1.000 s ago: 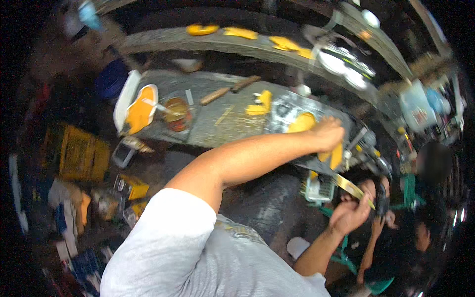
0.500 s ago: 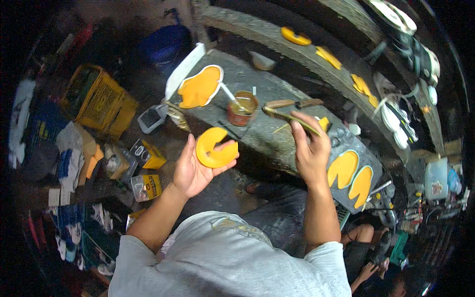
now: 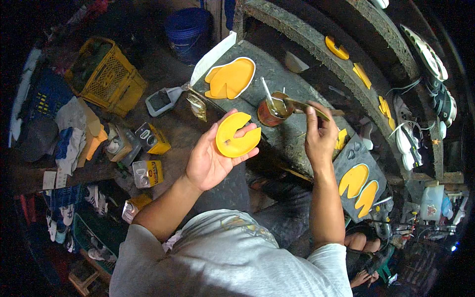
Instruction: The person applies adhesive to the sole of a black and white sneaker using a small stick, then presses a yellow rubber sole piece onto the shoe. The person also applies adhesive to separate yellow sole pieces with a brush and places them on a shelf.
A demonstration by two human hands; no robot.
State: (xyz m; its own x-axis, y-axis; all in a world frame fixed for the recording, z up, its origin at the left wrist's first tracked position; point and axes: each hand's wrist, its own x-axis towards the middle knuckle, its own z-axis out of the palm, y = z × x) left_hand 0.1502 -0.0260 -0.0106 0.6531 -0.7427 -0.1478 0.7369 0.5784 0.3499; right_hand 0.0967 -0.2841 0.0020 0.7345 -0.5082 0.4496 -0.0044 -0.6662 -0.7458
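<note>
My left hand [image 3: 200, 171] is palm up, thumb and fingers supporting a flat, rounded yellow piece [image 3: 227, 136] with a deep notch; a small dark spot marks its surface. Between the fingers of my right hand [image 3: 321, 138] is a brush [image 3: 303, 106], its handle pointing back over the hand. The brush's far end is at the rim of a reddish open can [image 3: 269, 118]; I cannot tell if it dips inside. A white stick [image 3: 266, 90] leans out of that can. The can stands on a long grey bench [image 3: 292, 133].
Yellow sole-shaped pieces with a white edge [image 3: 242, 72] lie at the bench's far end. A dark board [image 3: 352, 203] carries two notched yellow pieces at right. Shoes [image 3: 428, 54] and yellow scraps rest on racks. Left are a yellow crate [image 3: 106, 74] and several tins [image 3: 148, 173]. Another person's hands [image 3: 363, 278] show lower right.
The brush has moved left, from above the bench to the can's rim, with my right hand. My left hand still holds the yellow piece. The whole view has shifted somewhat.
</note>
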